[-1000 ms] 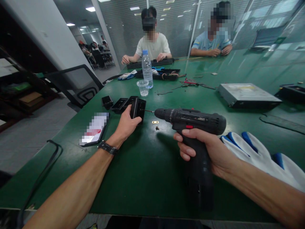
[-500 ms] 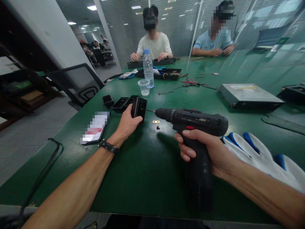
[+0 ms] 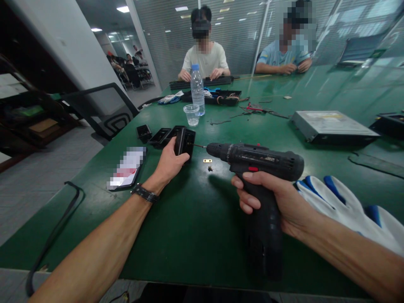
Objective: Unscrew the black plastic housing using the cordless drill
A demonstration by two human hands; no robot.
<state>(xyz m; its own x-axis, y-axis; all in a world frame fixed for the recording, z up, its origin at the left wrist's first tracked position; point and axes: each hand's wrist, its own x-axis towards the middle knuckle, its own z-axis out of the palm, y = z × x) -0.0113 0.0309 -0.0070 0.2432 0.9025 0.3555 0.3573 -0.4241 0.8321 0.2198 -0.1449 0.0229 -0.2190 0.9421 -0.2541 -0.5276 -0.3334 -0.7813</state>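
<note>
My right hand [image 3: 268, 193] is wrapped round the grip of a black cordless drill [image 3: 255, 156], which points left. Its thin bit [image 3: 198, 146] reaches into the open side of a black box-shaped plastic part [image 3: 180, 142]. Fingers closed, my left hand [image 3: 170, 164] steadies that part on the table; the far fingers are hidden behind it. Just right of the part lie a small brass-coloured plate with two holes [image 3: 207, 161] and a tiny dark piece [image 3: 210, 168], perhaps a screw. More black plastic boxes [image 3: 159, 136] stand beside my left hand.
A phone [image 3: 128, 168] lies left of my forearm. Behind the boxes stand a plastic cup [image 3: 192, 115] and a water bottle [image 3: 197, 90]. White-blue gloves [image 3: 341, 202] lie by my right wrist, a metal drive box [image 3: 334, 128] beyond. Two people sit across the green table [image 3: 189, 235].
The view has shifted very slightly. Both hands, the drill and the black part keep the same position relative to one another.
</note>
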